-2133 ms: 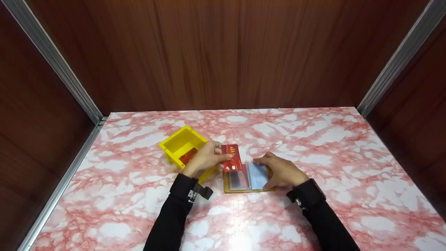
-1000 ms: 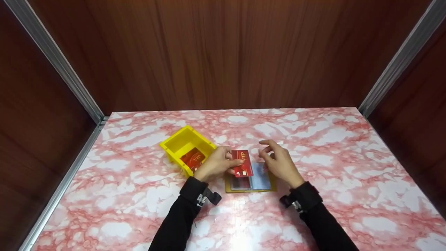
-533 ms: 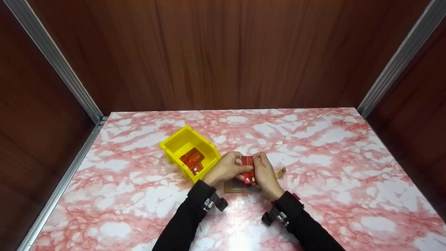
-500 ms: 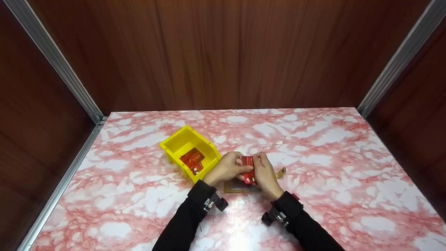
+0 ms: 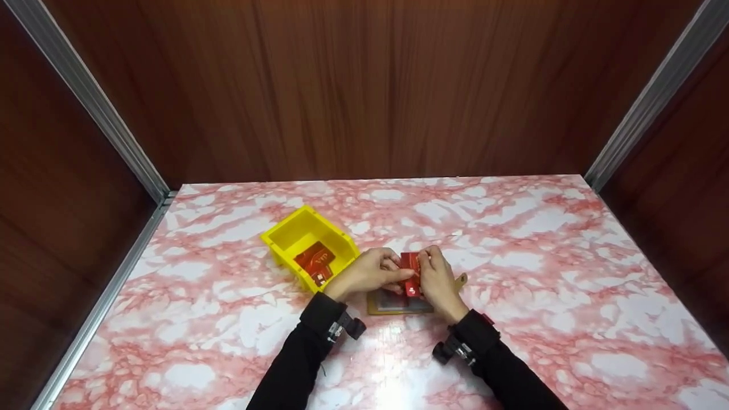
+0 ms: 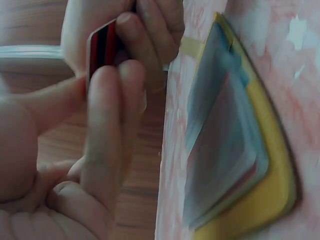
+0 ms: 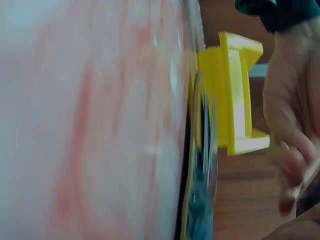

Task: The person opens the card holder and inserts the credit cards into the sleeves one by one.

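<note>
In the head view my left hand (image 5: 369, 271) pinches a red card (image 5: 411, 289) by its left side. My right hand (image 5: 441, 286) grips the same card at its right side, covering much of it. In the left wrist view the card's black stripe (image 6: 102, 46) faces the camera between the fingers. Below both hands a yellow card holder (image 5: 398, 311) lies spread on the table, partly hidden. Its clear sleeves (image 6: 225, 135) show in the left wrist view, standing slightly lifted, with something reddish inside.
A yellow bin (image 5: 283, 220) stands left of the holder, just beyond my left forearm. Several red cards (image 5: 315, 257) lie in it. A strap tab (image 5: 461, 280) sticks out behind my right hand. Dark wood panels (image 5: 376, 91) enclose the marbled table.
My right hand has left the holder's sleeves and come over to grip the card. My left hand has carried the card rightward and a little nearer. Over the last half second both hands shift only slightly.
</note>
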A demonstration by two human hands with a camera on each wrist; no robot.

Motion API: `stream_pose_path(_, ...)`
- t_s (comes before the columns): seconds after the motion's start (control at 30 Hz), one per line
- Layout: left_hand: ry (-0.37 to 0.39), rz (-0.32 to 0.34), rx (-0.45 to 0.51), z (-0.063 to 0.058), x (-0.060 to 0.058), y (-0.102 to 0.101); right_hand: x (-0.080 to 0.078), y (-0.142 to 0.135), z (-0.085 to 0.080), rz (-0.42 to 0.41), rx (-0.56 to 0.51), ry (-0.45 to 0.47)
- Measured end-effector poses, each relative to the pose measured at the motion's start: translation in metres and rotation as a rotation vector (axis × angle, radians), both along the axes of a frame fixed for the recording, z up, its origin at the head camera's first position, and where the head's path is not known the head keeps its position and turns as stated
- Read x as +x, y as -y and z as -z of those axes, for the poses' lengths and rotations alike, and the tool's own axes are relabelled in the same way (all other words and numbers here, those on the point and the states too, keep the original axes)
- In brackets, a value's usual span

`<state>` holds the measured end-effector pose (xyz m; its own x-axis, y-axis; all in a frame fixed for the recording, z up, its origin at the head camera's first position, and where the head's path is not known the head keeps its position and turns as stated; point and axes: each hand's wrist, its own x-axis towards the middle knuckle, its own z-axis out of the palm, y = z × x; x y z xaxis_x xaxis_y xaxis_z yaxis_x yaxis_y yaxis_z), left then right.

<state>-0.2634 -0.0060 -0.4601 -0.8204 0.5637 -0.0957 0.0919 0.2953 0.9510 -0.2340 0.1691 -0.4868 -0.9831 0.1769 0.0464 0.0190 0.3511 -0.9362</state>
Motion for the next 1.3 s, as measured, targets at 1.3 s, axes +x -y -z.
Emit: stream_pose_path(1.3,-0.578,0.000,-0.703,0.008,0.012,0.002,-0.018,-0.038,-0.008,-0.052,0.047,0.056)
